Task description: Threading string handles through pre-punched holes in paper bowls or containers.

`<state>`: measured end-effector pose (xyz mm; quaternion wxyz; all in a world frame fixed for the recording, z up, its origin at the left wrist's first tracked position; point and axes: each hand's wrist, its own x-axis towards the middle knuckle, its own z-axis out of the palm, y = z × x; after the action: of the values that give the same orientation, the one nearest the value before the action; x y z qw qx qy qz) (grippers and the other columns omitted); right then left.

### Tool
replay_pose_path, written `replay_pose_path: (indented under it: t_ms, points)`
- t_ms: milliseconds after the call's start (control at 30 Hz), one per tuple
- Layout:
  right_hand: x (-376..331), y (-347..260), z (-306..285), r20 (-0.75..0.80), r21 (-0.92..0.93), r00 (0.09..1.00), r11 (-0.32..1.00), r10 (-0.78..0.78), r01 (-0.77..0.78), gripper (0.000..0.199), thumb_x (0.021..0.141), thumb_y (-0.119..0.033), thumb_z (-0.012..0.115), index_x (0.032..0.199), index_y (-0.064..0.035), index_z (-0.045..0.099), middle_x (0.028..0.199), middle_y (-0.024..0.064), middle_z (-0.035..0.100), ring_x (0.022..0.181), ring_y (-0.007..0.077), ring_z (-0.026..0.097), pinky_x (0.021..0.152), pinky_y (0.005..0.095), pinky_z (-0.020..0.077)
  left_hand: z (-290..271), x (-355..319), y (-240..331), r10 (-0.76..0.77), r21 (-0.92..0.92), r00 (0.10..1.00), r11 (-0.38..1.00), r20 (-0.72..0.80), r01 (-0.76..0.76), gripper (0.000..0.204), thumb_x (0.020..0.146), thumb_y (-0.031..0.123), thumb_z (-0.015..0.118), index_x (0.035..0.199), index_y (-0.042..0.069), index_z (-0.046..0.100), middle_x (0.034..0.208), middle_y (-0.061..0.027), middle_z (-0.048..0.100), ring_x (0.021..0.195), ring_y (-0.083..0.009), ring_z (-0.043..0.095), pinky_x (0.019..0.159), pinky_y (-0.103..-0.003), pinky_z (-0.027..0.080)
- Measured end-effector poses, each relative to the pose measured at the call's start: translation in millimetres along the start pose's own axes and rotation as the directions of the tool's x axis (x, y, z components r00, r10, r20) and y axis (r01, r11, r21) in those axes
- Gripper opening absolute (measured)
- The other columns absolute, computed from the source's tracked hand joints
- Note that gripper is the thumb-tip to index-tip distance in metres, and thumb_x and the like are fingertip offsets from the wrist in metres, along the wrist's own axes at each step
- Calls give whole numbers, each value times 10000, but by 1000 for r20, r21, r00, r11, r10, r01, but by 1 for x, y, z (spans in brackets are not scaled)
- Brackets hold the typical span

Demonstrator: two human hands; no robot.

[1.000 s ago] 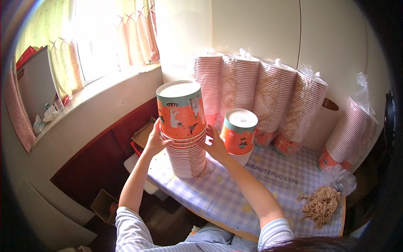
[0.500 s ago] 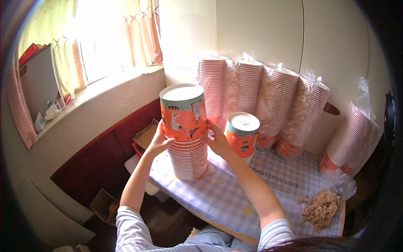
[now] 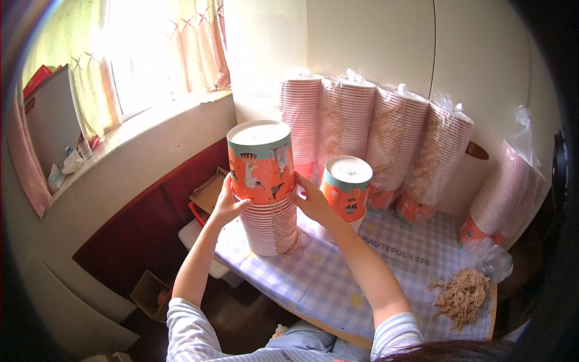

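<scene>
An upside-down stack of nested paper buckets stands on the table, the top one orange and teal with printed figures and a white base facing up. My left hand wraps the stack's left side at the lower edge of the top bucket, thumb in front. My right hand holds the opposite side at the same height. Strands of brown string hang along the stack's right front, below my right hand. Just right of that hand is a shorter upside-down bucket stack, partly hidden by my right forearm.
Several tall bucket stacks in clear plastic bags line the wall. More bagged stacks stand at the right. A bundle of brown string lies near the right edge of the checked tablecloth. A cardboard box sits low at left.
Both hands keep their hold on the stack, which stays in place. Only the view has shifted slightly.
</scene>
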<state>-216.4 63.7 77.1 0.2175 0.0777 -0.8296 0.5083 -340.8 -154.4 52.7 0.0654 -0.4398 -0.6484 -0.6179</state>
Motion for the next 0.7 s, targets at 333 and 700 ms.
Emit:
replay_pose_path:
  t_ms: [333, 700]
  points:
    - [0, 5, -3, 28, 5, 1000, 1000, -9, 9, 719, 784, -296, 624, 1335, -44, 237, 1329, 134, 328, 1217, 231, 344, 929, 350, 378, 2, -1, 11, -3, 217, 1000, 976, -26, 8, 981, 618, 419, 739, 1309, -14, 193, 1285, -172, 349, 1204, -271, 336, 993, -364, 277]
    - [2, -1, 0, -32, 4, 992, 992, -123, 123, 760, 702, -282, 679, 1283, 18, 291, 1259, 199, 385, 1190, 307, 351, 1001, 380, 281, 4, -2, 11, 32, 257, 998, 966, -45, -19, 923, 630, 347, 735, 1307, -9, 217, 1296, -192, 319, 1213, -297, 311, 1002, -377, 260]
